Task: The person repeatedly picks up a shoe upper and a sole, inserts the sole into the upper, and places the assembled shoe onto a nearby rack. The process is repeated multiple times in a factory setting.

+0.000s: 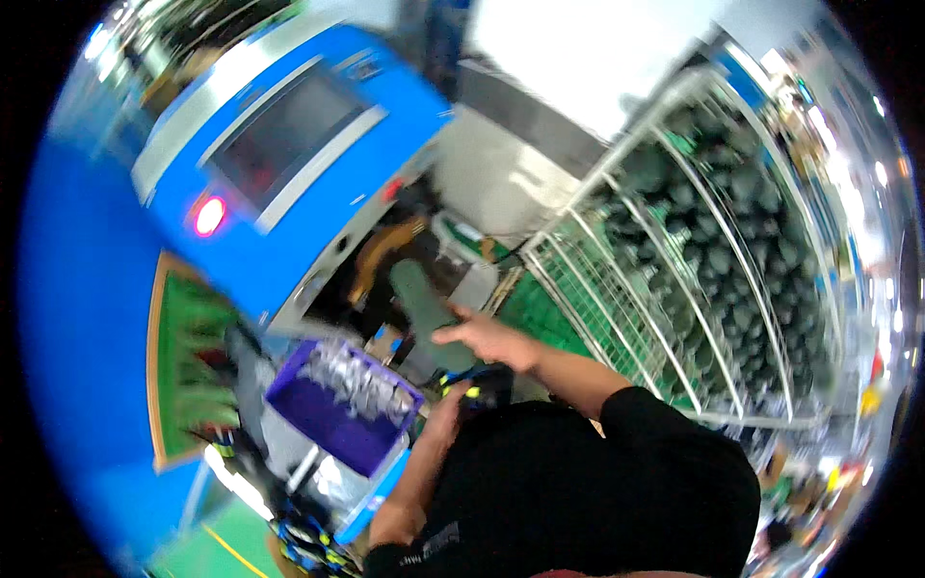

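A dark green shoe last (420,306) lies slantwise in front of me, its sole-shaped length pointing toward the machine opening. My right hand (487,337) grips it at its near right side, thumb over the surface. Close below, near my body, my left hand (447,412) is closed on a black shoe upper (489,385) with yellow marks. The upper lies against the near end of the last; blur hides whether it is around it. Just left of my left hand stands a purple bin (332,424) with pale grey pieces in it.
A blue machine (318,154) with a dark screen (289,135) and a lit red lamp (209,216) stands ahead. A white wire rack (708,197) full of dark green lasts is at my right. More black, blue and yellow uppers (303,539) lie at lower left.
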### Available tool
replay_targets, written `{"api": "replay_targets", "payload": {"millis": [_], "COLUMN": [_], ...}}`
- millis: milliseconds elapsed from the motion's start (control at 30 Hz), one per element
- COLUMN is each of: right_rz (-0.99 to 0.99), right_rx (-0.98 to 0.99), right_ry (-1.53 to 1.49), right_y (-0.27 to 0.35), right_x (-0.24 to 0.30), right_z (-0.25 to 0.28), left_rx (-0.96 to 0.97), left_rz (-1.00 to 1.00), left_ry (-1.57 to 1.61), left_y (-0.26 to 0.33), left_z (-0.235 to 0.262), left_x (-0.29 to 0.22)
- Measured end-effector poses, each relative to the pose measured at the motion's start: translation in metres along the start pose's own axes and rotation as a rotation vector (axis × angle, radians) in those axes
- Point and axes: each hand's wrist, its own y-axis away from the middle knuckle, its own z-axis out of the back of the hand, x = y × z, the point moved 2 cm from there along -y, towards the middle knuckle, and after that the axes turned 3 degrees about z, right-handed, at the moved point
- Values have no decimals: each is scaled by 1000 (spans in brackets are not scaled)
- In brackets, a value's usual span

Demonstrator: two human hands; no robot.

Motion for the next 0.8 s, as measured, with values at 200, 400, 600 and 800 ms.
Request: {"api": "replay_targets", "payload": {"millis": [200, 400, 600, 800], "right_rz": [250, 99, 740, 642], "right_rx": [39, -208, -260, -679], "right_ry": [148, -813, -1727, -1685], "right_y": [54, 125, 164, 135], "right_x": [5, -132, -178, -156], "right_z": [88, 296, 463, 602], "left_rx": [-96, -337, -564, -380], "left_rz": [-154, -215, -174, -181], "left_ry": [138, 54, -492, -731], "left_y": [1, -16, -37, -54], "left_z": [49, 3, -74, -129], "left_x": [15, 3, 0, 3]}}
